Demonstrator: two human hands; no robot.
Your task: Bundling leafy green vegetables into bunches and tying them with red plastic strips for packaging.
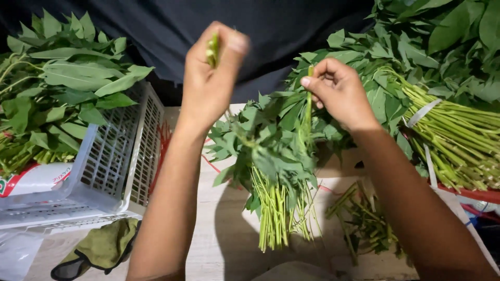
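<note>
l hand (208,78) grip pinched on stem piece (212,49) | r hand (336,88) grip closed on leafy stalk (308,112)

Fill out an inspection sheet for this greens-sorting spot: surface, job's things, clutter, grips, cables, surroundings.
Surface: pale wooden table, partly shadowed.
Job's things: left hand pinches a short green stem piece; right hand pinches the top of a leafy stalk above a loose bunch lying on the table.
Clutter: cut stems at right; green cloth at lower left; clear plastic bag at the left edge.
Grips: both hands closed in a pinch.
Cables: nothing seen.
Surroundings: white crate holding greens at left; tied bundles at right; dark cloth behind.
</note>
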